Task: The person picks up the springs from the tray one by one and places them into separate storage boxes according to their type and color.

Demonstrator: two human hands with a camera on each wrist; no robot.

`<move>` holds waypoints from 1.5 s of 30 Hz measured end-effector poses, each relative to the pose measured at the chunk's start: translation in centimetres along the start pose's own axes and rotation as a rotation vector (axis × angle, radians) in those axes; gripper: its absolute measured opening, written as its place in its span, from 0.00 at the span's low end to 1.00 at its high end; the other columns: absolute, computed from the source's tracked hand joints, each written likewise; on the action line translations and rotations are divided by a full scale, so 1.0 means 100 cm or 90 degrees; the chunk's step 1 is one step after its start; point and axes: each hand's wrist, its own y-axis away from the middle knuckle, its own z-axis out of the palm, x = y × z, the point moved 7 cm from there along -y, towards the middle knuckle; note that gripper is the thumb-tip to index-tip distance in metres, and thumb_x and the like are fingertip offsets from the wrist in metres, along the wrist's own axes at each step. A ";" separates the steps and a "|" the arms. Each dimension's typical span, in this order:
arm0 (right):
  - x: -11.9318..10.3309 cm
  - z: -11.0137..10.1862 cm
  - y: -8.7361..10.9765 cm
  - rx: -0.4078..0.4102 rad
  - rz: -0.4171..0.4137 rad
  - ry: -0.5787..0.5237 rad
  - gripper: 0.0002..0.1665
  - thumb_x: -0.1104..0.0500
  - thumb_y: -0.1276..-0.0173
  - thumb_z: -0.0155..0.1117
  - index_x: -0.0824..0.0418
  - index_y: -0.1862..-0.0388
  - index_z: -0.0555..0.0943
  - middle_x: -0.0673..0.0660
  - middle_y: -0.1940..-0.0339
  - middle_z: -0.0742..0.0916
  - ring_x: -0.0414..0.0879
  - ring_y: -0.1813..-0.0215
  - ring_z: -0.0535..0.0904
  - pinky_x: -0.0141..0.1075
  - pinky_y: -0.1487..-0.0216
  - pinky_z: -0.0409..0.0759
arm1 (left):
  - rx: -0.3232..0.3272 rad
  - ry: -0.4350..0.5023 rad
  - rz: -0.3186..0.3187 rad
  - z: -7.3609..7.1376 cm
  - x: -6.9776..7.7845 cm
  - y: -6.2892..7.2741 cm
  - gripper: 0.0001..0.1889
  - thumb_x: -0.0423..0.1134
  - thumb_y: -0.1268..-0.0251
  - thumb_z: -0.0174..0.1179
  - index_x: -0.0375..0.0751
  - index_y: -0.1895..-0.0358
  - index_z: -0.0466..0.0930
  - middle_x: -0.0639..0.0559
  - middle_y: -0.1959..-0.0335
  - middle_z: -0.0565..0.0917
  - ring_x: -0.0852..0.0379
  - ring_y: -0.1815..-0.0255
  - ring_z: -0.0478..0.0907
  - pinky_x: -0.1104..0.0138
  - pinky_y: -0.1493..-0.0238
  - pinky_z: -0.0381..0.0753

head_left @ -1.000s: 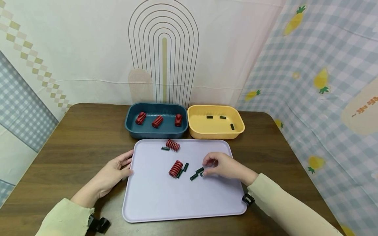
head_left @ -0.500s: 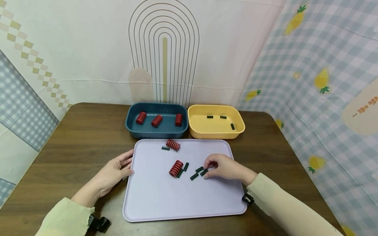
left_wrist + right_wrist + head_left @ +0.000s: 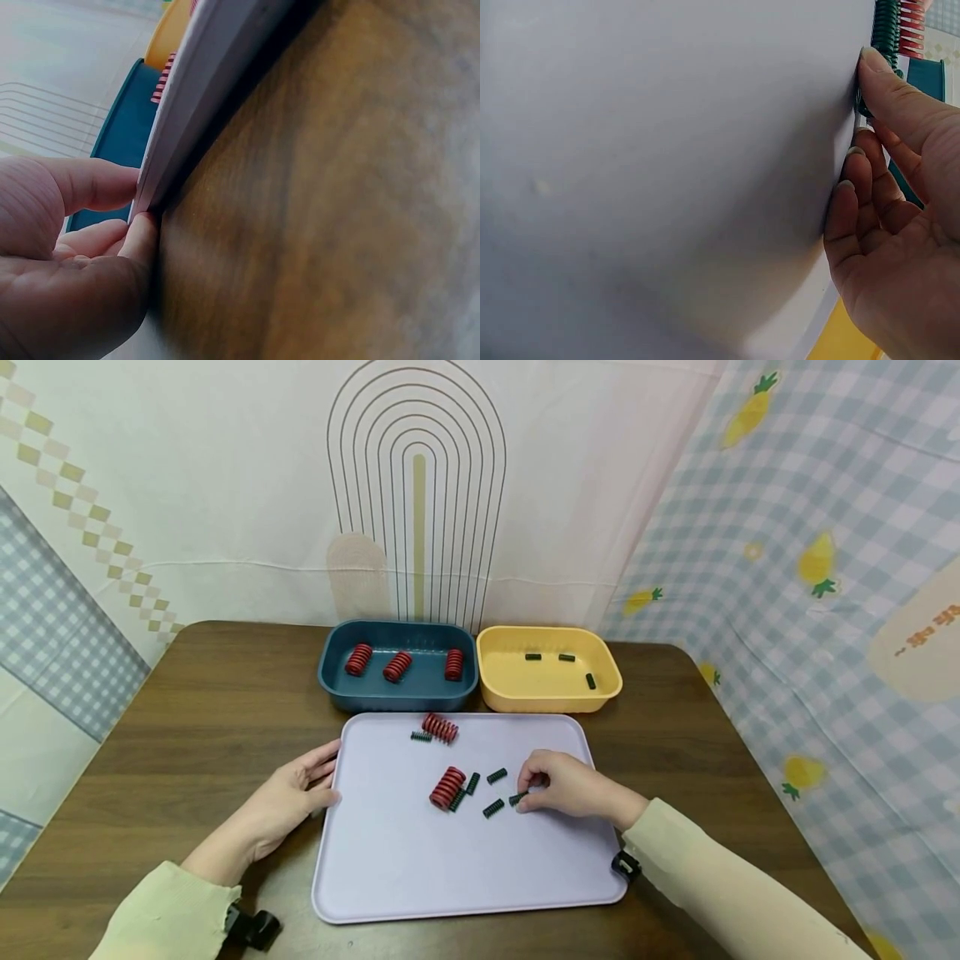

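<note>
At the right half of a pale purple tray (image 3: pixel 390 872), pinching the end of a small green spring (image 3: pixel 515 799) narrowly between thumb and forefinger of the right hand (image 3: pixel 562 785), with the other fingers loosely bent just behind. Along the left side of the tray, resting the left hand (image 3: pixel 288 795) against the rim — thumb and fingers relaxed, set wide apart, touching the edge at their tips.

To the left of the pinched spring, with a second green spring (image 3: pixel 493 808) a little nearer and a third green spring (image 3: pixel 497 775) a little farther off. Further left, with a fourth green spring (image 3: pixel 472 783) just beside a large red spring (image 3: pixel 447 787), and a fifth green spring (image 3: pixel 457 801) close against its near right side. Toward the far rim, with another red spring (image 3: pixel 439 728) and, just to its left, a sixth green spring (image 3: pixel 422 737).

Beyond the tray, with a blue bin (image 3: pixel 397 702) on the left — bearing three red springs (image 3: pixel 453 665) — and a yellow bin (image 3: pixel 551 702) on the right, bearing three small green springs (image 3: pixel 590 682). Underneath, with a dark wooden table (image 3: pixel 210 710); behind, with a pale cloth (image 3: pixel 247 485), and on the right, with a checked cloth (image 3: pixel 712 543).
</note>
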 end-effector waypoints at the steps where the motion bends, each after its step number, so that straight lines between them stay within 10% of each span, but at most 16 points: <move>1: 0.001 0.000 0.000 -0.001 0.009 -0.007 0.09 0.52 0.43 0.75 0.47 0.70 0.81 0.46 0.68 0.81 0.43 0.62 0.75 0.35 0.59 0.75 | -0.001 0.000 -0.001 0.000 0.000 0.000 0.41 0.21 0.35 0.53 0.39 0.22 0.45 0.33 0.26 0.52 0.45 0.26 0.52 0.72 0.40 0.68; 45: 0.039 -0.114 -0.013 0.362 0.111 -0.066 0.15 0.45 0.36 0.68 0.55 0.62 0.81 0.53 0.67 0.83 0.48 0.65 0.75 0.38 0.67 0.76 | 0.001 -0.005 -0.009 0.000 0.000 0.000 0.41 0.22 0.35 0.54 0.40 0.22 0.44 0.33 0.25 0.52 0.46 0.26 0.52 0.72 0.40 0.69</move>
